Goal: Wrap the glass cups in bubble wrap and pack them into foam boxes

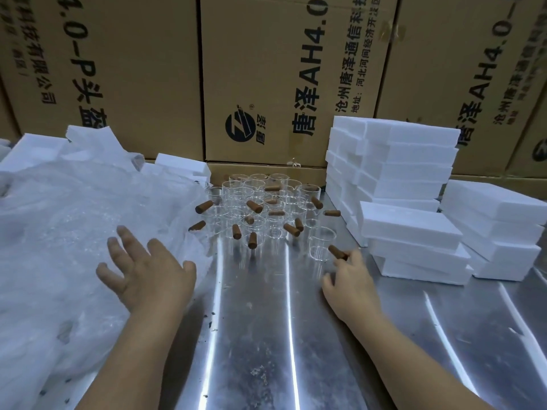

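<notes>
Several clear glass cups with brown wooden handles stand clustered at the back middle of a shiny metal table. One cup stands apart at the front right of the cluster. My right hand pinches its brown handle with the fingertips. My left hand hovers with fingers spread over the edge of a large heap of bubble wrap on the left. White foam boxes are stacked to the right of the cups.
A second stack of foam boxes stands at the far right. Loose foam pieces lie behind the bubble wrap. Large cardboard cartons form a wall along the back. Dark crumbs dot the table.
</notes>
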